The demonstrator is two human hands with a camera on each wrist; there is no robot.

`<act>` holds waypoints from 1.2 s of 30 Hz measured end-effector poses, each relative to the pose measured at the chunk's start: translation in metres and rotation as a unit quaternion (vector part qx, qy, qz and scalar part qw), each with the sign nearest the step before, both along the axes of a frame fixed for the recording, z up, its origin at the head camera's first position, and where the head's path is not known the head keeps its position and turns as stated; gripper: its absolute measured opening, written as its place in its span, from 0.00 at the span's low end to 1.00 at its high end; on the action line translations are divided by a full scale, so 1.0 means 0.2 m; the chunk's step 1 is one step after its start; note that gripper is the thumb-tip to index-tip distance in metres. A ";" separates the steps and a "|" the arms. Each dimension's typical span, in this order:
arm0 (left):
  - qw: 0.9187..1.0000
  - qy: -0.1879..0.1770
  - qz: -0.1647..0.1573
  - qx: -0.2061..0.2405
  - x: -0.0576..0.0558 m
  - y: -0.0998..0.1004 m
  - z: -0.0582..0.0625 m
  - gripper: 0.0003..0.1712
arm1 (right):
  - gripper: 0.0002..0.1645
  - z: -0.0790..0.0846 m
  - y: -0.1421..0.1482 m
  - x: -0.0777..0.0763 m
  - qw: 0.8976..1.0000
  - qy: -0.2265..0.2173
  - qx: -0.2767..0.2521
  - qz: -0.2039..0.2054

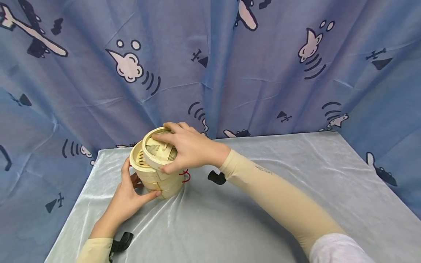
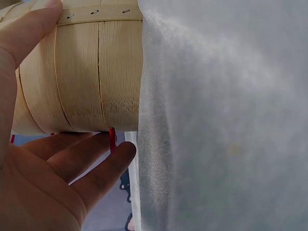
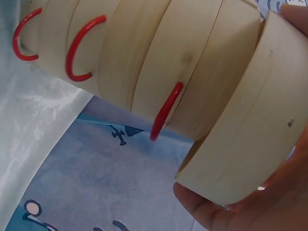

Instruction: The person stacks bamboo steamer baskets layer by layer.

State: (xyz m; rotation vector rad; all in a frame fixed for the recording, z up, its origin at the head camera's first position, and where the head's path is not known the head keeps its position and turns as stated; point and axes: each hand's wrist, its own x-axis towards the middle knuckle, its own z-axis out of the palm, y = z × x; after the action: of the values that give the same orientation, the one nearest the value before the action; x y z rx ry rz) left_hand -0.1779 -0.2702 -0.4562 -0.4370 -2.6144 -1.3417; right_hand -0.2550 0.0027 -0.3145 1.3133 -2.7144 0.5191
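Observation:
A stack of round bamboo steamer baskets point(image 1: 169, 182) stands on the cloth-covered table, left of centre in the head view. My left hand point(image 1: 126, 201) grips its lower side, thumb in front and fingers round the far side. With fingers spread over the top, my right hand point(image 1: 194, 148) holds the steamer lid point(image 1: 158, 150) by its rim. The lid is tilted and shifted right, baring part of the slotted inside of the top basket point(image 1: 139, 159). In the right wrist view, a gap shows beneath one side of the lid point(image 3: 240, 125). Red loops point(image 3: 79, 48) stick out from the baskets.
A pale grey velvety cloth point(image 1: 243, 219) covers the table. Behind and at both sides hangs a blue patterned curtain point(image 1: 256, 91). Black wrist mounts point(image 1: 121, 243) show by both forearms.

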 end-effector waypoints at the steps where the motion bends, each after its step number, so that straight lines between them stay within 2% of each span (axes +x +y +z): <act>1: 1.000 0.000 -0.002 0.003 0.00 0.00 0.00 0.84 | 0.56 0.00 -0.01 -0.01 1.000 0.000 -0.001 0.003; 9: 1.000 -0.005 -0.012 0.012 -0.02 0.00 0.00 0.84 | 0.56 0.01 -0.09 -0.04 1.000 0.001 0.002 0.015; 21: 1.000 -0.009 -0.007 0.018 -0.03 -0.01 0.00 0.83 | 0.55 0.03 -0.20 -0.07 0.998 0.011 0.045 0.041; 27: 1.000 -0.006 -0.011 0.017 -0.04 0.00 0.01 0.82 | 0.55 0.03 -0.21 -0.10 0.998 -0.018 0.033 0.053; 36: 1.000 -0.014 -0.005 0.011 -0.03 0.00 0.00 0.83 | 0.56 0.01 -0.20 -0.11 0.997 -0.007 0.038 0.060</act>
State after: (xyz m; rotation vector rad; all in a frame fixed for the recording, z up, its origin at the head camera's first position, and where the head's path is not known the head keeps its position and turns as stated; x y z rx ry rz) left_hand -0.1841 -0.2710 -0.4564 -0.4322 -2.6203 -1.3883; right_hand -0.2770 -0.0375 -0.3119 1.5045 -2.7032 0.4412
